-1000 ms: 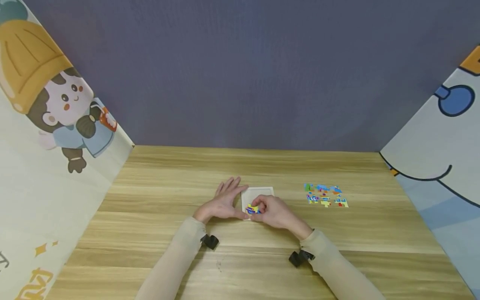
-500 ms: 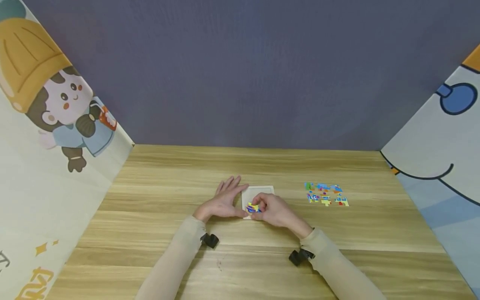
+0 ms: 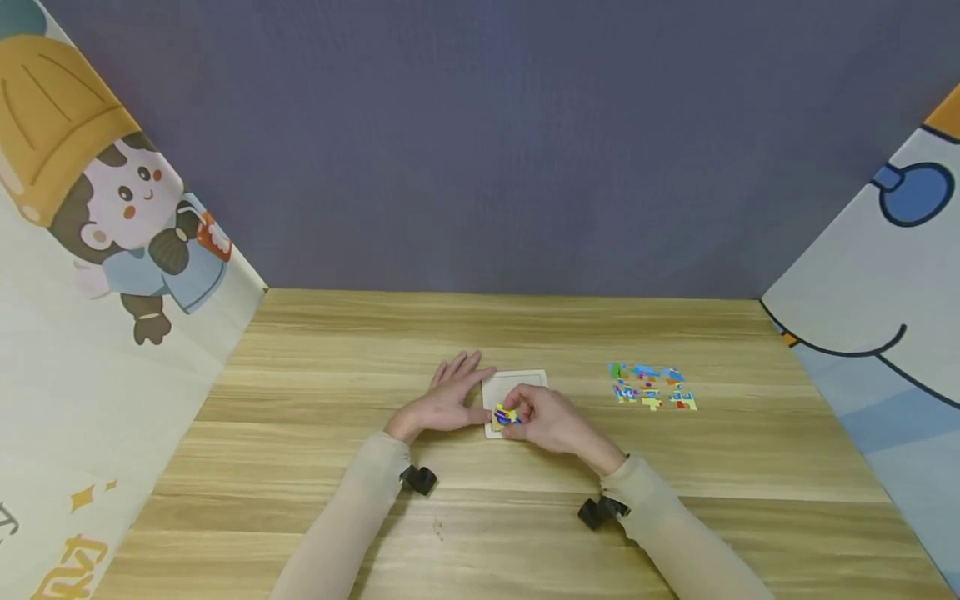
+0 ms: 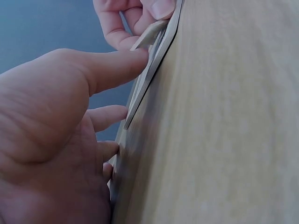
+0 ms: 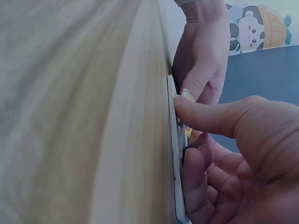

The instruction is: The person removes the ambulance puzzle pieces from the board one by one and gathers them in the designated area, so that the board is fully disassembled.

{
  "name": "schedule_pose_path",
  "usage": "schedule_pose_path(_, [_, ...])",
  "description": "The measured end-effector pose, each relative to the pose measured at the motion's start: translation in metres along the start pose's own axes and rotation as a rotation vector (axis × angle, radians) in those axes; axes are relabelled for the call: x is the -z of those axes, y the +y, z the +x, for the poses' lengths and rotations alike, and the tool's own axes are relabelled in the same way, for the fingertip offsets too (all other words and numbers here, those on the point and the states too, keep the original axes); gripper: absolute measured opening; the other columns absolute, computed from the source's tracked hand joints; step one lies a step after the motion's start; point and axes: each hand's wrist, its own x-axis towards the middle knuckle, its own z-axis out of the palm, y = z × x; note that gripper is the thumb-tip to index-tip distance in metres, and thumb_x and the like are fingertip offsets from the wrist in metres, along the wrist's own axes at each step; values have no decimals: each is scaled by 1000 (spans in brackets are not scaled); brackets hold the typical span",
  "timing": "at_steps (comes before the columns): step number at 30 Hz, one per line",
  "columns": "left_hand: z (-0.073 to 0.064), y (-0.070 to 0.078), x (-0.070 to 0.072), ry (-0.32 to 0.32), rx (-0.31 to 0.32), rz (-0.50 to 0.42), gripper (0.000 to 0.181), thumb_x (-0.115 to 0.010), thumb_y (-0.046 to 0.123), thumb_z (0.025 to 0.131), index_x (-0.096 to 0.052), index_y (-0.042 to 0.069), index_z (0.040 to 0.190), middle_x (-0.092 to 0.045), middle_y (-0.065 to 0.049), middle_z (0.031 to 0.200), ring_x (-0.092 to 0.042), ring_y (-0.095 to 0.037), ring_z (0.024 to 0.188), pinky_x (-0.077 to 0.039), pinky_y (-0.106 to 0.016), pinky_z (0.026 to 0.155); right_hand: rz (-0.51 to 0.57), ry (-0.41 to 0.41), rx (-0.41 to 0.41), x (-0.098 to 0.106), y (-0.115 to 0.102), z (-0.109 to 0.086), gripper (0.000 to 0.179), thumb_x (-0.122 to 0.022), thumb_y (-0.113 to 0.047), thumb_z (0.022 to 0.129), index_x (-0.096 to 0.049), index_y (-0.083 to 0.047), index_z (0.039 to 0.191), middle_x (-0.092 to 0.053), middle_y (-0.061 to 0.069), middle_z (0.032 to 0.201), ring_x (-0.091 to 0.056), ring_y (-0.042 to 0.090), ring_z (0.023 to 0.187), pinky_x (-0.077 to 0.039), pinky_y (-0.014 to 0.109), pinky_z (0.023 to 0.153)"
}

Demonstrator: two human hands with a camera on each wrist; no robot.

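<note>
A small pale tray with a raised border (image 3: 517, 379) lies on the wooden table. At its near left corner, my right hand (image 3: 551, 421) pinches a yellow and blue jigsaw piece (image 3: 501, 414) between thumb and curled fingers. In the left wrist view the piece (image 4: 153, 33) stands tilted, one edge raised off the tray. My left hand (image 3: 442, 407) lies along the tray's left side with fingers spread and straight. Its thumb (image 4: 124, 65) reaches to the raised edge of the piece. The right fingers cover part of the piece.
Several colourful jigsaw pieces (image 3: 625, 394) lie in loose rows on the table (image 3: 480, 517) to the right of the tray. A dark panel (image 3: 510, 150) rises behind the table, and printed cartoon panels flank both sides.
My left thumb has moved up slightly from the tray's near corner to the piece's left edge. The piece's left edge now shows more. My right hand keeps nearly the same place.
</note>
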Motion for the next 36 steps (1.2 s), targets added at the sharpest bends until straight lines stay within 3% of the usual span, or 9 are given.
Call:
schedule_pose_path(22, [0,0,-2,15,8,13,84,-72,39,95,-37,11,166,-6,-16,180,4,-35,168,8,-59,134,37,-62,79,6,7,1,33,-87,-23,90,-72,-8,115,-63,-5,78,-55,8,64,-45,21,60])
schedule_pose_path(30, [0,3,-1,17,22,8,85,-71,48,97,-37,12,166,-6,-16,181,4,-35,168,9,-59,135,17,-65,84,6,7,0,34,-86,-24,90,-70,-9,115,-64,-5,78,-55,8,65,-46,22,61])
schedule_pose_path(36, [3,3,-7,60,35,23,85,-73,50,95,-41,11,163,-11,-17,180,-1,-37,168,7,-59,135,24,-73,68,7,7,-1,33,-85,-22,88,-69,-10,115,-64,-4,80,-55,9,66,-45,22,60])
